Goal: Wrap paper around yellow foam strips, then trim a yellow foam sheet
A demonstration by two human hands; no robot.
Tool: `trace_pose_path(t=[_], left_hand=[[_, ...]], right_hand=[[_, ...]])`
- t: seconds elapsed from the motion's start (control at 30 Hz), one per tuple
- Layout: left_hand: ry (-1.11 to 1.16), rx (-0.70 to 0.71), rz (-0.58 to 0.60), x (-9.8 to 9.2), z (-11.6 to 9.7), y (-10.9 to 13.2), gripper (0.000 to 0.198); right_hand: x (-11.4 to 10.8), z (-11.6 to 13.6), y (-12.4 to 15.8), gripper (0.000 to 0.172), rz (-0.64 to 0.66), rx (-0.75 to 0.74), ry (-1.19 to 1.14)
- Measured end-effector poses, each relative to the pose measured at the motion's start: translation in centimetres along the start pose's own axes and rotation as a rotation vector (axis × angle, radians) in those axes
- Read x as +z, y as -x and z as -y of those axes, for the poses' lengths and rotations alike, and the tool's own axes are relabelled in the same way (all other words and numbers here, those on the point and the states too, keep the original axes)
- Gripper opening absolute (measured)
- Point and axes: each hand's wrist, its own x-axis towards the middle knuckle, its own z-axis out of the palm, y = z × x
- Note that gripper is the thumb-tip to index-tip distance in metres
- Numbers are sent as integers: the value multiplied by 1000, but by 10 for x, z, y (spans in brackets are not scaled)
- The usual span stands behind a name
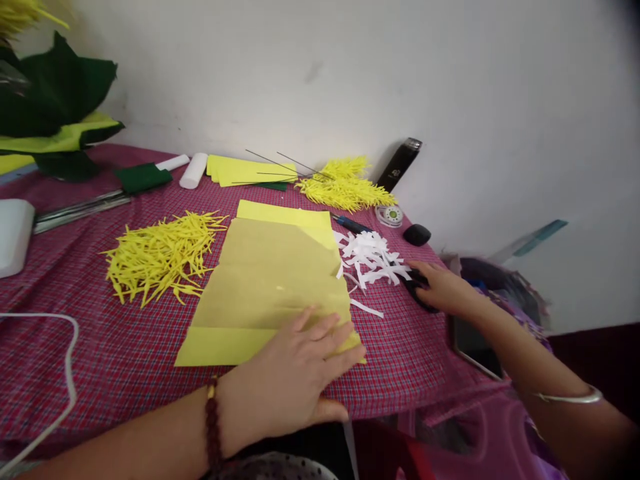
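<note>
My left hand [295,373] lies with its fingers spread on the lower right part of a translucent tan sheet [270,273], which rests over a yellow sheet [215,347]. Over at the right, my right hand [447,290] has its fingers around the handles of black scissors [419,293]. The scissors' blades are hidden among cut white paper strips [373,257] beside the sheets. To the left of the sheets is a pile of twisted yellow strips [163,257].
Behind the sheets lie yellow strips of paper [245,171], thin wires, fringed yellow pieces [347,183], a blue-handled tool [353,224] and a tape roll [389,215]. A black bottle [400,163] leans at the wall. A white cable [73,373] crosses the left.
</note>
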Motion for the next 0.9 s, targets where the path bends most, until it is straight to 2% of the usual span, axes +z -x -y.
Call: trace_pose_path(t=[0.1, 0.2, 0.3, 0.4, 0.47, 0.6, 0.67, 0.77, 0.9], left_hand=[[65, 39, 99, 6, 6, 4, 69], [110, 20, 139, 9, 9, 6, 71], [158, 9, 137, 8, 9, 6, 71], [267, -7, 105, 1, 9, 7, 73], [399, -49, 25, -5, 11, 8, 69], [712, -263, -317, -14, 21, 9, 42], [745, -303, -389, -15, 28, 7, 31], [592, -298, -331, -14, 40, 3, 19], [405, -391, -108, -14, 48, 1, 16]], right_hand=[[-12, -1, 0, 51, 73, 10, -13], [-29, 4, -8, 37, 36, 78, -2], [-45, 19, -32, 37, -62, 142, 20], [-49, 42, -70, 33, -74, 103, 16], [-43, 57, -98, 32, -49, 85, 18], [-24, 71, -146, 37, 57, 63, 16], [-17, 71, -161, 33, 117, 59, 12], [-15, 68, -170, 31, 167, 43, -19], [-16, 70, -168, 43, 94, 63, -100]])
